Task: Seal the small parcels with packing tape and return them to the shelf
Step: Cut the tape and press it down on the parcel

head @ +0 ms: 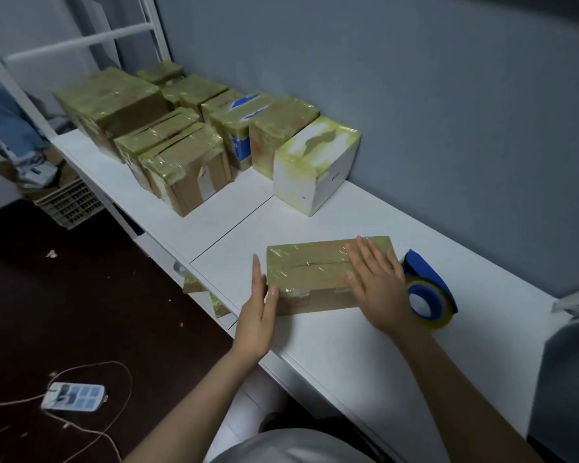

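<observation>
A small brown cardboard parcel (310, 272) lies on the white shelf top (331, 342), its upper face covered in yellowish clear tape. My left hand (259, 309) presses flat against the parcel's left end with straight fingers. My right hand (376, 282) lies palm down, fingers spread, on the right part of the taped top. A blue tape dispenser (427, 292) with a roll of yellowish tape stands just right of the parcel, touching neither hand.
Several taped parcels (181, 135) stand in rows at the far left of the shelf, with a white taped box (311, 168) nearest. The grey wall runs along the back. On the dark floor lie a power strip (72, 396) with cords and a plastic crate (67, 202).
</observation>
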